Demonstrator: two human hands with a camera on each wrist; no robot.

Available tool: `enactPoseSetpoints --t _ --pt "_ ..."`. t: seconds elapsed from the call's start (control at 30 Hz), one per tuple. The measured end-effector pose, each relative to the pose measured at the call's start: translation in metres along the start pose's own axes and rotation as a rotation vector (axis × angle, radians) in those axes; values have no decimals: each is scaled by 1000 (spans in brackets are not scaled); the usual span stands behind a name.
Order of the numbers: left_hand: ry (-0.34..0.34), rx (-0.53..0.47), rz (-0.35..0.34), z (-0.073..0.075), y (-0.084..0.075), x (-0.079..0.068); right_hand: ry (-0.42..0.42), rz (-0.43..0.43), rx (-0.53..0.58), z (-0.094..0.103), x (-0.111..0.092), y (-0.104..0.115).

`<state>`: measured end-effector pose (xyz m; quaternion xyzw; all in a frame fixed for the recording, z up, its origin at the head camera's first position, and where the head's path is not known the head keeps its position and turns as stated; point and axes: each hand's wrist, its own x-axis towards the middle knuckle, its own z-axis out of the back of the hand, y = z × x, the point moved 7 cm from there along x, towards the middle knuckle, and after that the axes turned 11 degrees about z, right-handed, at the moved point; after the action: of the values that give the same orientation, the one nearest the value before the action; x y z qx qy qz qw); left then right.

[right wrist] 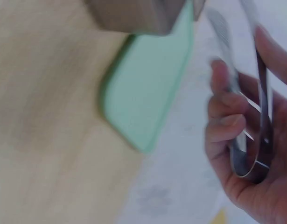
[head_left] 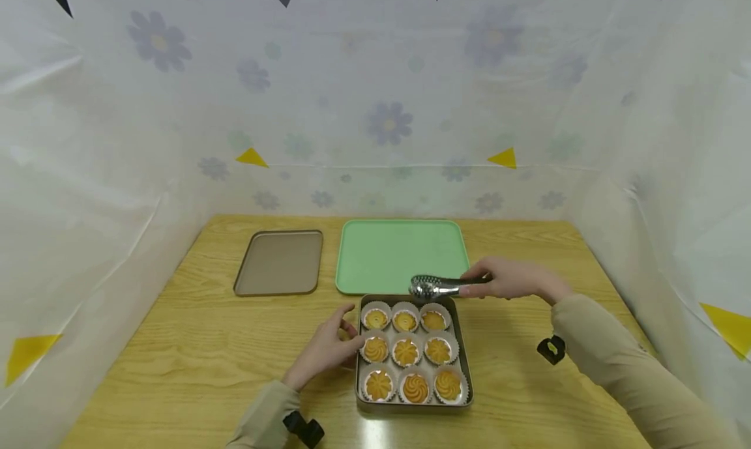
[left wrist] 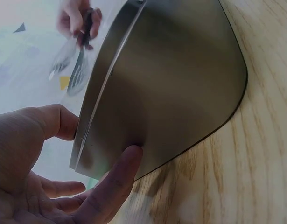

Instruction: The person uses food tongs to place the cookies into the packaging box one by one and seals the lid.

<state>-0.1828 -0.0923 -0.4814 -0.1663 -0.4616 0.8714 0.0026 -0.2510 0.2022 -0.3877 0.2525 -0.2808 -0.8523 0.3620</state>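
A deep metal baking pan (head_left: 411,408) holds several swirled golden cookies, each in a white paper cup; one cookie (head_left: 406,352) lies mid-pan. My left hand (head_left: 330,345) holds the pan's left side, thumb at the rim and a finger (left wrist: 129,161) against the outer wall. My right hand (head_left: 507,278) grips metal serving tongs (head_left: 437,287) around their arms. The tongs' perforated heads hover near the pan's far edge, with nothing seen between them. In the right wrist view, the tongs' arms (right wrist: 262,116) stand apart, fingers wrapped around them.
Behind the pan lies a green tray (head_left: 401,250), close to its far edge. A flat brown-grey tray (head_left: 280,263) sits at the back left of the wooden table (head_left: 199,358). White flower-patterned sheeting (head_left: 387,77) encloses the table at the back and sides.
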Motion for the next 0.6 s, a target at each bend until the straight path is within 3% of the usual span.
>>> enactPoseSetpoints --t 0.17,0.27,0.4,0.6 --pt "-2 0 -8 0 0 1 -441 -96 44 -3 -12 -56" --pt "-6 3 -9 1 0 1 -617 -169 11 -7 -19 -81" --pt "-6 6 -11 1 0 2 -674 -270 -53 -15 -23 -106" --pt "-4 -4 -22 2 0 4 -585 -404 -131 -22 -21 -128"
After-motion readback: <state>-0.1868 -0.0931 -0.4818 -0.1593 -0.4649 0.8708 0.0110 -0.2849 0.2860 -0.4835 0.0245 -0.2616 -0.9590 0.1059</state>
